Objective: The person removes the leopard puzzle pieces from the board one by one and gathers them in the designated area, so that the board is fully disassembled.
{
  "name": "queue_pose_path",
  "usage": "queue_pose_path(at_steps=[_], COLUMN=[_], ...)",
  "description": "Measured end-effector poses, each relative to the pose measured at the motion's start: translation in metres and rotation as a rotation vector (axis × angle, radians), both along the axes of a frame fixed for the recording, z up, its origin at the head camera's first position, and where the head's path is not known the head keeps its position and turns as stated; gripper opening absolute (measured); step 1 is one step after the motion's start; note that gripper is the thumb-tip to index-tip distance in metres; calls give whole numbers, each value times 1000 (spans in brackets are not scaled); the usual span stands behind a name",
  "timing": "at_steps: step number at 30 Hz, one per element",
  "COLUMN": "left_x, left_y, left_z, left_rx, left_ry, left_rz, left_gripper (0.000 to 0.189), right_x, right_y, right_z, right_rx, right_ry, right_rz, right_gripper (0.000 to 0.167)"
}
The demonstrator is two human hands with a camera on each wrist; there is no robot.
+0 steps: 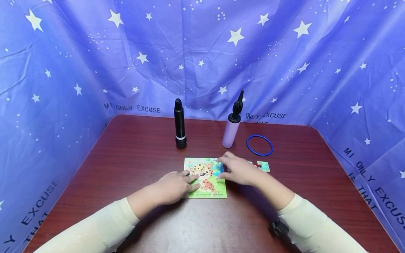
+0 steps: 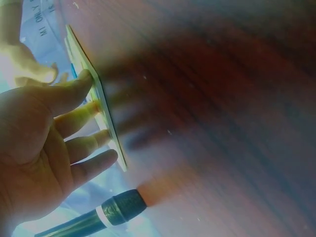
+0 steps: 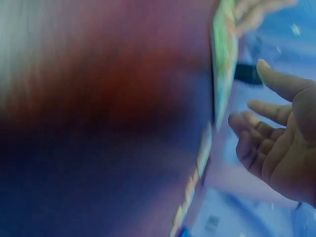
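Note:
A jigsaw puzzle with a spotted cartoon leopard lies in its flat board on the table. My left hand rests on its left side, fingers spread and pressing the picture; in the left wrist view the thumb lies along the board's edge. Over the puzzle's upper right part hovers my right hand, its fingers loosely bent and nothing between them. Loose puzzle pieces lie just right of the board, partly hidden by the right hand.
Behind the puzzle a black cylindrical tool with a white band stands upright. A lilac hand pump with a black top stands farther right, beside a blue ring. A starry blue curtain surrounds the dark red table.

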State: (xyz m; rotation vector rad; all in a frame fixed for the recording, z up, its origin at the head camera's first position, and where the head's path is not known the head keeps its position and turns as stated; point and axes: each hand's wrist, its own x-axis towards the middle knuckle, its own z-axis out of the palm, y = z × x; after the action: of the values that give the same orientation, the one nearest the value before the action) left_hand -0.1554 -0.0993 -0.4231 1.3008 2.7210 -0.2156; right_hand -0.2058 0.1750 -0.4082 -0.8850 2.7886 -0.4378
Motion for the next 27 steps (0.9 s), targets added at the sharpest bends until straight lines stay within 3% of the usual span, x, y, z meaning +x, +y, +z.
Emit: queue_pose_path(at_steps=[4, 8, 20, 27], left_x=[-1, -2, -3, -2], left_y=[0, 1, 2, 2], left_z=[0, -1, 1, 3], left_rx=[-7, -11, -28, -40], left_ry=[7, -6, -13, -10], left_rz=[-2, -1, -6, -8], left_gripper=[52, 51, 51, 52], right_x=[9, 11, 7, 8], right_y=[-19, -27, -29, -29], right_z=[-10, -14, -19, -18], right_rx=[122, 163, 116, 16], right_ry=[14, 1, -53, -89], right_rz=[28, -11, -11, -19], right_gripper=[62, 54, 47, 42])
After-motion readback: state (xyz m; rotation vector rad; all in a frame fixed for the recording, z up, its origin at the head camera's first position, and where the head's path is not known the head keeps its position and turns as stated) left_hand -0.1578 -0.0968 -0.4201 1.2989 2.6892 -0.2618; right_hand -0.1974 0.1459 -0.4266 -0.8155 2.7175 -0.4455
